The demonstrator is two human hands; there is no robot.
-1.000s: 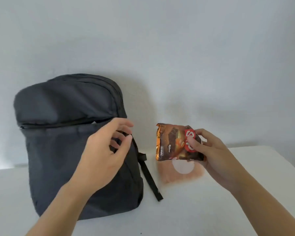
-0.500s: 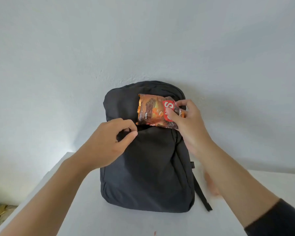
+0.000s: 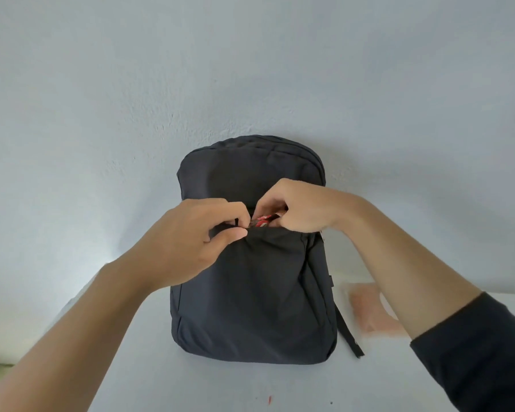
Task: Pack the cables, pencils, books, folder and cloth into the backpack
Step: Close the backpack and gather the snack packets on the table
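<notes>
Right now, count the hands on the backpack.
2. The left hand pinches the front pocket's edge on the backpack; the right hand grips a snack packet in that pocket's opening. None hidden.

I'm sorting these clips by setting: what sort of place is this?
Probably a plain indoor room, home or office unclear: a bare pale wall, a white table, and a dark backpack standing on it.

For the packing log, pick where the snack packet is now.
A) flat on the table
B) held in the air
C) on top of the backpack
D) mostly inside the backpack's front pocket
D: only a red-and-white bit of the snack packet shows at the front-pocket opening of the backpack, gripped by the right hand while the left hand pinches the pocket edge.
</notes>
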